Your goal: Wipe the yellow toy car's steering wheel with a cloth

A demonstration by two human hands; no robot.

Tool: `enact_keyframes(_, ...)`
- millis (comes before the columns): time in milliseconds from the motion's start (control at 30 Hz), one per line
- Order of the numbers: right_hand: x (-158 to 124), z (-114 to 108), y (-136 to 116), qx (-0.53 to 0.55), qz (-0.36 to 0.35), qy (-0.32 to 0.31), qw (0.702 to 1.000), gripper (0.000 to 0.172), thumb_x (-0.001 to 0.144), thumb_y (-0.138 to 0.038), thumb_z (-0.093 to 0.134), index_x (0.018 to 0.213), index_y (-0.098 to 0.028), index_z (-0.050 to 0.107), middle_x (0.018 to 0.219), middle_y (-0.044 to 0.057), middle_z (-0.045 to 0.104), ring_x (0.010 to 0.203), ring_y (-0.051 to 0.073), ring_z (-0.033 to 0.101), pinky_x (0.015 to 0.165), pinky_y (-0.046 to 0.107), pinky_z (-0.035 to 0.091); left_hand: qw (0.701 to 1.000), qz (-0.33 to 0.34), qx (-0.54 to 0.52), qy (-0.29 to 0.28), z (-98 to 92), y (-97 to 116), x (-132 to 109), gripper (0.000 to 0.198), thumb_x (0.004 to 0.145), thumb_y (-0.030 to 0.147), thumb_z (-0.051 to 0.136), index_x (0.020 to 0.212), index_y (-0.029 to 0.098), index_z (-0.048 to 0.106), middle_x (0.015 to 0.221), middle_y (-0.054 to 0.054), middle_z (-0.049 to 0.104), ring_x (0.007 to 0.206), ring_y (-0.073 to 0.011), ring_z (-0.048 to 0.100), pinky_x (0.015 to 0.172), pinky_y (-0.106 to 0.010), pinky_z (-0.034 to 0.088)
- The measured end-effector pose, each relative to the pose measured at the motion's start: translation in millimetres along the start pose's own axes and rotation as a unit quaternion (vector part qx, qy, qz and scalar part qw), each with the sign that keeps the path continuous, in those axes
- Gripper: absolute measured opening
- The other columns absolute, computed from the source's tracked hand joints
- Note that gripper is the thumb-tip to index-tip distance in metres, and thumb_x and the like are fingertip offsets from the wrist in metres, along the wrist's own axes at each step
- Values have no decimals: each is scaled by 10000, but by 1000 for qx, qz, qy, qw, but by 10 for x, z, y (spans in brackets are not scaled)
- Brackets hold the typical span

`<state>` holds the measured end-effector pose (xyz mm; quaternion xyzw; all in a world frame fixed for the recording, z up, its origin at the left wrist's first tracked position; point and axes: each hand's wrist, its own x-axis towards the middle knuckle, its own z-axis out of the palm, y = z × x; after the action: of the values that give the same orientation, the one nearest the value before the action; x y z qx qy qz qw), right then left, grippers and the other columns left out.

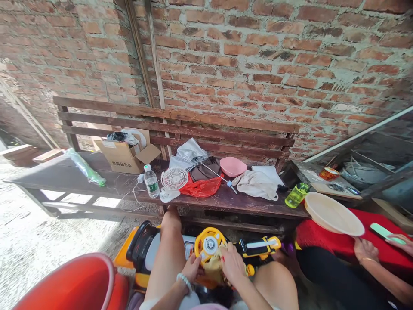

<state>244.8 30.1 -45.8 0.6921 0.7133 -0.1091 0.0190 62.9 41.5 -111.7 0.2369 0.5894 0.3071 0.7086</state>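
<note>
Before a red brick wall [274, 56], the left hand [192, 268] and right hand [232, 265] are both clamping, apparently, a crumpled yellowish cloth [212, 268] against a yellow plastic toy steering wheel [209, 243].

My left hand [192, 268], bracelet [185, 282] on wrist, fingers curled on lower rim of yellow wheel [209, 243]. My right hand [232, 263] bunches cloth [211, 270] against wheel's lower right. Wheel sits on toy car [142, 245]. Bench [64, 176] ahead carries box [121, 157], bottle [151, 181], fan [174, 178], red bag [201, 188], pink bowl [232, 166]. Red tub [74, 284] at lower left. Another person's hand [364, 249] at right, below basin [332, 214].
</note>
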Motion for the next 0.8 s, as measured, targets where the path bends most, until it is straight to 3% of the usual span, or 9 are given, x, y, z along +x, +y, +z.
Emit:
enact_keyframes(167,403,-110,86,-4,37,27,999,357,979,-191,437,1171,-279,726,1217,110,650,1103,251,653,852,298,513,1000,-8,18,-3,31,54,-88,531,942,535,622,1347,209,514,881,-54,767,724,-235,781,740,-351,577)
enact_keyframes(300,650,-193,-31,-8,44,18,999,356,1000,-200,411,1147,-269,728,1244,116,654,1096,251,654,829,292,509,999,-7,46,1,27,64,-105,548,962,557,579,1390,223,507,932,-63,783,790,-243,798,837,-390,596)
enact_keyframes(433,806,-302,-227,0,38,15,999,367,1005,-202,406,1165,-262,731,1273,115,658,1118,248,651,854,288,510,999,-8,52,1,3,39,-75,511,958,547,603,1335,209,532,926,-69,784,770,-231,792,817,-357,581)
enact_keyframes(667,682,-236,-762,13,-77,2,997,360,931,-122,493,1170,-161,759,1284,154,672,1160,302,647,957,351,511,999,-20,-10,-24,8,73,-89,396,921,458,665,1220,235,532,816,-13,766,669,-199,757,676,-296,542)
enact_keyframes(800,439,-150,-865,35,-152,-42,987,327,902,-164,555,1155,-135,760,1316,181,654,1181,320,637,988,403,511,998,-28,-52,0,56,78,-97,350,809,329,774,1086,218,590,652,33,642,655,-207,707,707,-330,509)
